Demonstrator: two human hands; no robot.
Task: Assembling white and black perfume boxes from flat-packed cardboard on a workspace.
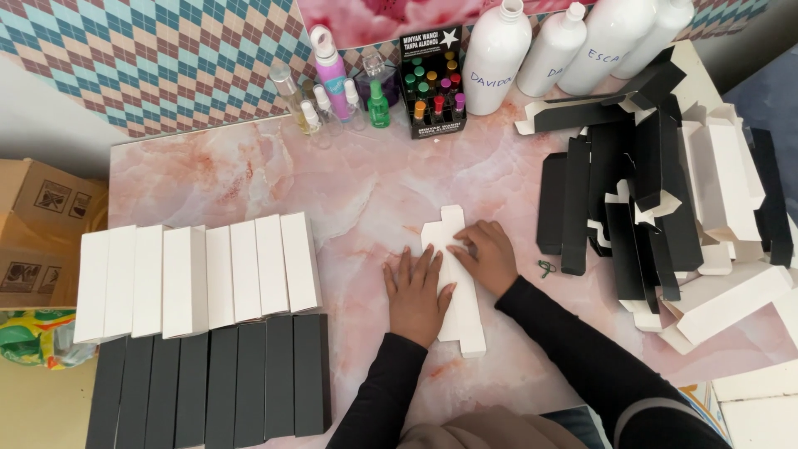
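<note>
On a pink marbled worktop (349, 191), one flat unfolded white carton blank (455, 283), lying lengthwise at the centre. Left of the blank, eight folded white boxes (199, 274) in a row; below them, seven black boxes (212, 382), also in a row. Right of the blank, a loose heap of flat black and white carton blanks (665, 208), too jumbled to count. Beyond the blank, three tall white bottles (549, 46), several small spray bottles (332, 91) and one black display box of vials (433, 83). Both forearms in dark sleeves, reaching forward. Left hand (417, 291) and right hand (484, 256) side by side, open, fingers spread, palms pressed flat on the blank, gripping nothing.
</note>
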